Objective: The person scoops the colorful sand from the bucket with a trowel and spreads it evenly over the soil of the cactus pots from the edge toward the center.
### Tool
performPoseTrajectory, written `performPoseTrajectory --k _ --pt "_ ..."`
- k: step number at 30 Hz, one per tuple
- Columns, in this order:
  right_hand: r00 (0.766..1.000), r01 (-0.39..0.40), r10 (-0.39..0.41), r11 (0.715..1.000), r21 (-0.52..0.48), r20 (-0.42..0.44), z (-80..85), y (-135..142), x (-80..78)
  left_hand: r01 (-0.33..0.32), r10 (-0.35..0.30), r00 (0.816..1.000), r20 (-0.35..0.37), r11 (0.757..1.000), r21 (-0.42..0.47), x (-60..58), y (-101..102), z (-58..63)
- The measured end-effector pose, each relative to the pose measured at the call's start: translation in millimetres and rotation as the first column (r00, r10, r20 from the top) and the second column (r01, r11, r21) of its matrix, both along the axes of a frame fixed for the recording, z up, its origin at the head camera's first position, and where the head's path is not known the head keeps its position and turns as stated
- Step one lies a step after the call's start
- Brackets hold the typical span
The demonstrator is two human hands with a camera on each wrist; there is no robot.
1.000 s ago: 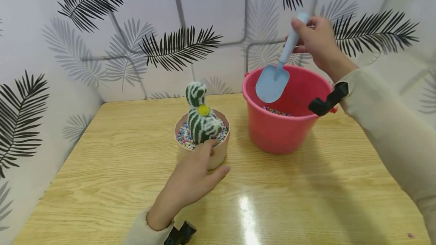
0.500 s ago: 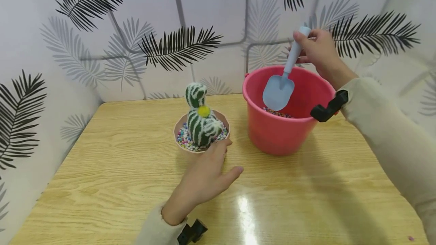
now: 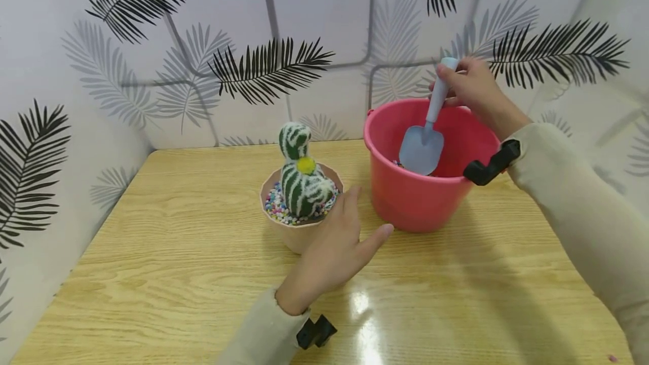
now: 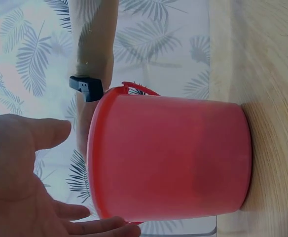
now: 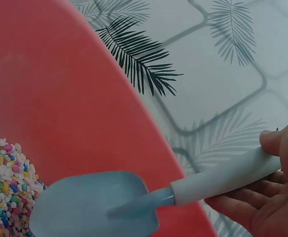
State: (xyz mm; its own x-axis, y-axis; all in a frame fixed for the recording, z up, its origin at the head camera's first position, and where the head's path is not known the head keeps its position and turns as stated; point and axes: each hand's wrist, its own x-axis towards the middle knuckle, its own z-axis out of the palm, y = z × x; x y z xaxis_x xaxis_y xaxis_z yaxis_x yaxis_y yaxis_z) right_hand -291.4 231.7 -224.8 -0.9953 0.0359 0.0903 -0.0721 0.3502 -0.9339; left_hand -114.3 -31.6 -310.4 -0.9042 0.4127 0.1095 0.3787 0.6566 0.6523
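Note:
My right hand (image 3: 474,86) grips the handle of a light blue shovel (image 3: 422,148), its blade pointing down inside a red bucket (image 3: 421,201). Colored pebbles (image 5: 8,187) lie in the bucket, close to the blade in the right wrist view. My left hand (image 3: 332,252) is in front of a pale pink pot (image 3: 289,235), fingers extended and thumb spread toward the bucket. In the left wrist view that hand is beside the bucket's rim, holding nothing. A green and white cactus (image 3: 301,187) with a yellow flower stands in the pot among colored pebbles.
The pot and bucket stand side by side on a wooden table (image 3: 167,252). Behind it rises a wall (image 3: 324,16) with a leaf pattern. A small pink speck (image 3: 612,358) lies near the table's lower right corner.
My right hand has lowered the shovel deeper into the bucket. My left hand has moved right and slightly up, away from the pot's front toward the bucket.

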Motion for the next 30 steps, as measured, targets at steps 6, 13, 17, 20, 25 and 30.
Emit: performPoseTrajectory --k 6,13,17,20,25,30 --pt "0.997 -0.064 0.06 0.993 0.095 0.051 -4.3 4.5 1.4 -0.01 0.007 0.999 0.031 0.995 0.098 -8.4 12.5 -1.9" --pt "0.989 -0.147 0.146 0.988 0.047 0.033 -7.8 7.6 3.7 0.003 -0.002 1.0 -0.01 0.985 0.175 -19.3 23.4 -3.2" --pt "0.989 -0.15 0.148 0.984 0.095 0.027 -10.4 3.8 5.3 -0.02 0.026 0.999 -0.029 0.981 0.195 -28.6 25.6 -3.0" --pt "0.99 -0.143 0.142 0.982 0.122 0.02 -13.4 2.5 5.2 -0.041 0.052 0.998 -0.039 0.972 0.23 -34.0 26.9 -2.9" --pt "0.988 -0.148 0.151 0.983 0.111 -0.019 -25.1 5.9 5.6 -0.051 0.064 0.997 -0.032 0.949 0.311 -37.5 32.0 -5.0" --pt "0.982 -0.175 0.182 0.978 0.117 -0.049 -35.9 6.3 7.0 -0.057 0.065 0.998 -0.009 0.932 0.358 -39.1 36.7 -9.5"
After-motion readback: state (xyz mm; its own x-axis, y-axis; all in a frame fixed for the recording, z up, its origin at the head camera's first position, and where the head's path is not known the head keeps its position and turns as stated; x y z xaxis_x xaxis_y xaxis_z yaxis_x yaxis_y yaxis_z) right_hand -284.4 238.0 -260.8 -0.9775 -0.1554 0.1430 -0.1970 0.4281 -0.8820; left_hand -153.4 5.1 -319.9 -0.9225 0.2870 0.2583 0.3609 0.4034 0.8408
